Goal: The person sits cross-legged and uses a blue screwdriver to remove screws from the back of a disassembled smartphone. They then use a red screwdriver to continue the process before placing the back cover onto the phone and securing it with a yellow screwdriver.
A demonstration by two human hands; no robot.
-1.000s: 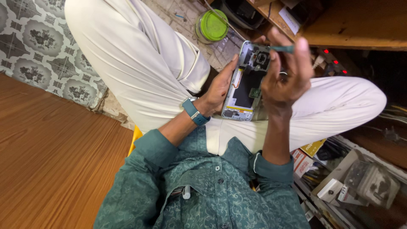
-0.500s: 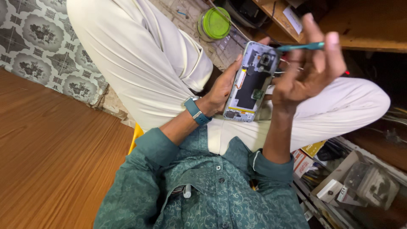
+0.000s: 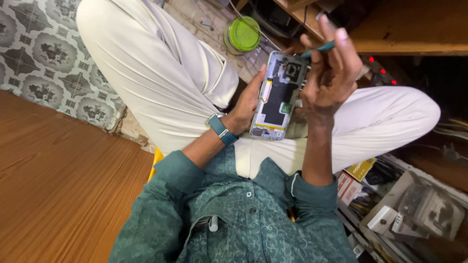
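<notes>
An opened phone (image 3: 279, 95), its back cover off and its inner parts bared, is grasped in the grip of the left hand (image 3: 249, 103), just right of the frame's centre; the thumb is laid along the left edge of the phone and the fingers are hidden behind it. The phone is held nearly upright, its camera end toward the top of the frame, above the person's lap. A slim teal tool (image 3: 318, 48) is pinched in the grip of the right hand (image 3: 327, 83), between thumb and fingers, with the other fingers spread upward; the tool is pointed leftward and its tip is brought to the upper right corner of the phone, though whether it touches cannot be told. A teal watch band (image 3: 223, 129) is worn on the left wrist. Both forearms come out of the rolled cuffs of a green patterned shirt (image 3: 243, 214), seen along the bottom of the frame. Cream trousers (image 3: 161, 73) cover the crossed legs, which stretch from upper left to the right side. A round container with a green lid (image 3: 242, 34) stands on the floor at top centre, just above the phone. A wooden board (image 3: 58, 180) fills the lower left, and a patterned floor covering (image 3: 44, 53) lies in the upper left. Small boxes and clutter on shelves (image 3: 404, 209) are seen at lower right
</notes>
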